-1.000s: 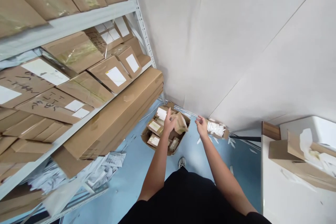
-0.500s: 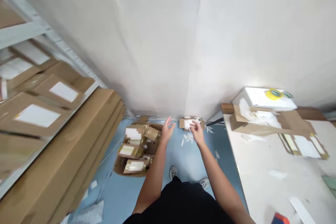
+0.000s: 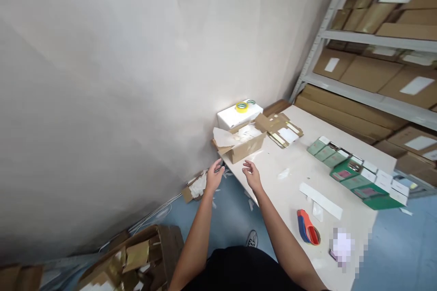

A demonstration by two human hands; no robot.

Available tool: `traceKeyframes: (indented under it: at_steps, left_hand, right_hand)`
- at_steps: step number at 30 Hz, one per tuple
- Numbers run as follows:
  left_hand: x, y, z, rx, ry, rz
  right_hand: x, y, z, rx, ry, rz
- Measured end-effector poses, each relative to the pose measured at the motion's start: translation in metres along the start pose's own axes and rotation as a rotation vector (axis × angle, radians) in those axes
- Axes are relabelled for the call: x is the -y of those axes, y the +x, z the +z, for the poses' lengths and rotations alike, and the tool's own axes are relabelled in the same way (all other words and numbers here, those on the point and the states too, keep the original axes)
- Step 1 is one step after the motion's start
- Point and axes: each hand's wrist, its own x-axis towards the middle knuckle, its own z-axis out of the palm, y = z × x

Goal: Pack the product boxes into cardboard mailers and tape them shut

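My left hand (image 3: 214,176) is raised in front of me with loosely curled fingers and holds nothing; it hovers over the blue floor near the corner of a white table (image 3: 293,177). Over the table's near-left edge, my right hand (image 3: 251,173) is open and empty, fingers relaxed. Just beyond both hands an open cardboard box (image 3: 239,141) with white paper inside sits on the table's corner by the wall.
A white box (image 3: 239,116) with tape rolls (image 3: 241,107) stands against the wall. Green boxes (image 3: 348,170), a white strip (image 3: 321,200) and a red-blue tape dispenser (image 3: 307,232) lie on the table. Shelving with cartons (image 3: 372,68) is at right. Floor boxes (image 3: 136,259) sit lower left; a small one (image 3: 194,187) lies by the wall.
My view has swung right, from the left shelving and the floor box of packets to the white table. My left hand let go of the brown packet; both hands are now empty.
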Motion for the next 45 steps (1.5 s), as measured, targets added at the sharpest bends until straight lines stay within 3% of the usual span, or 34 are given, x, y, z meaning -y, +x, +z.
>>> traceKeyframes:
  at_steps: [4, 8, 12, 18, 24, 29, 33, 38, 41, 45]
  left_hand:
    - [-0.021, 0.014, 0.088, 0.165, 0.016, 0.062]
    - [-0.037, 0.025, 0.160, 0.336, 0.006, 0.094]
    - [-0.045, 0.041, 0.211, 0.482, 0.021, 0.119]
    - [-0.045, 0.077, 0.262, 0.644, 0.078, 0.075]
    - [-0.043, 0.112, 0.302, 0.852, 0.111, 0.065]
    - [-0.028, 0.127, 0.331, 1.020, 0.098, 0.033]
    - [0.001, 0.119, 0.348, 1.148, 0.136, -0.046]
    - [0.033, 0.086, 0.352, 1.271, 0.204, -0.187]
    - [0.043, 0.065, 0.344, 1.310, 0.255, -0.241]
    - [0.055, 0.046, 0.324, 1.322, 0.325, -0.301]
  right_hand:
    - [0.016, 0.020, -0.070, -0.138, 0.002, 0.002]
    - [0.031, 0.035, -0.123, -0.253, 0.007, -0.015]
    - [0.039, 0.053, -0.158, -0.371, 0.018, -0.034]
    - [0.038, 0.077, -0.187, -0.560, 0.010, -0.005]
    - [0.032, 0.091, -0.193, -0.788, -0.040, 0.023]
    - [0.004, 0.075, -0.206, -0.994, -0.115, 0.071]
    - [-0.038, 0.042, -0.221, -1.133, -0.148, 0.254]
    - [-0.089, -0.019, -0.244, -1.208, -0.258, 0.580]
    - [-0.113, -0.062, -0.257, -1.184, -0.385, 0.770]
    - [-0.142, -0.104, -0.266, -0.965, -0.524, 0.899]
